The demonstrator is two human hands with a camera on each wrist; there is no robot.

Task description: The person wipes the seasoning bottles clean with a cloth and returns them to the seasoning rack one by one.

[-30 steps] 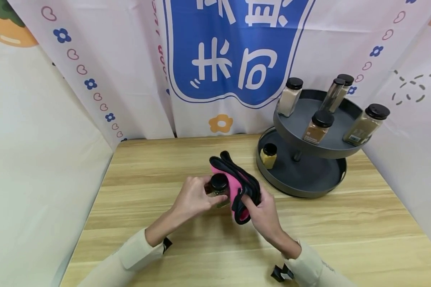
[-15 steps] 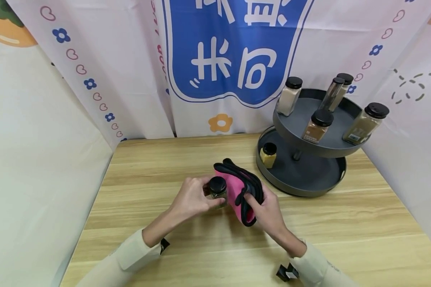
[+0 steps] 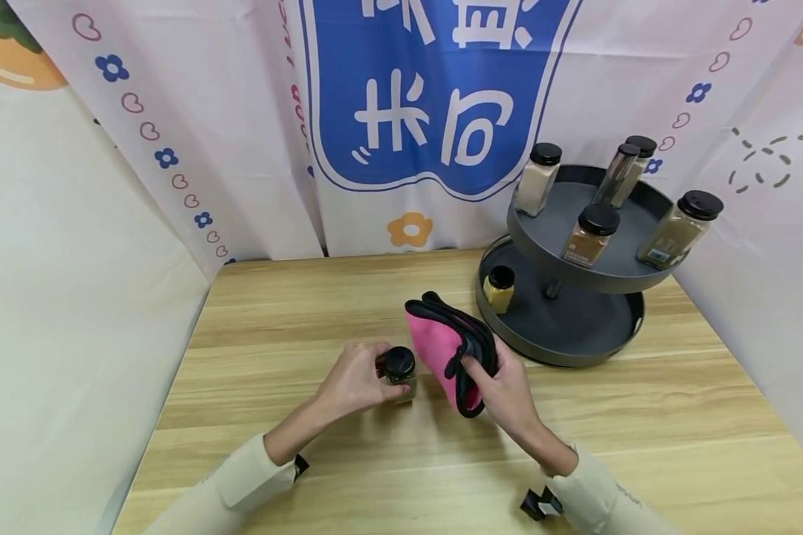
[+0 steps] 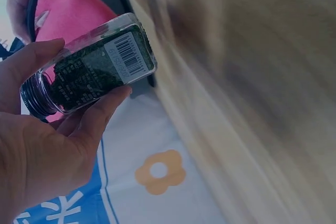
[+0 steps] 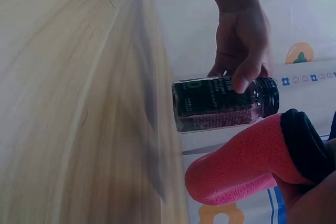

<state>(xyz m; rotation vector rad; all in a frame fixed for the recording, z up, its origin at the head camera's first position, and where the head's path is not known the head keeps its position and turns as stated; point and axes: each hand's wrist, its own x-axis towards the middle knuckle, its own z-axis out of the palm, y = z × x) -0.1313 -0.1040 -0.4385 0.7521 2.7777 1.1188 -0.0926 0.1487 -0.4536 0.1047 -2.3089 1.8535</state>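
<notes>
My left hand point(image 3: 356, 380) grips a clear glass spice jar point(image 3: 401, 377) with a black lid, fingers and thumb on its sides. In the left wrist view the spice jar point(image 4: 94, 64) shows dark green contents and a barcode label. Its base stays close over the tabletop. Pinched in my right hand point(image 3: 510, 390) is a folded pink cloth point(image 3: 435, 343) with black edging, just right of the jar. The right wrist view shows the fuzzy face of the cloth point(image 5: 241, 163) curled over, beside the jar point(image 5: 215, 103). A narrow gap separates cloth and jar in the head view.
At the back right stands a dark grey two-tier round rack point(image 3: 562, 349). Several black-lidded spice jars, one a brown jar point(image 3: 589, 236), occupy its upper tier; a yellow jar point(image 3: 500, 288) sits below. A printed curtain point(image 3: 261, 148) hangs behind the wooden table point(image 3: 274, 297).
My left hand has brought the jar slightly left and closer to me. The cloth, against the jar earlier, has shifted right with my right hand and come away from it.
</notes>
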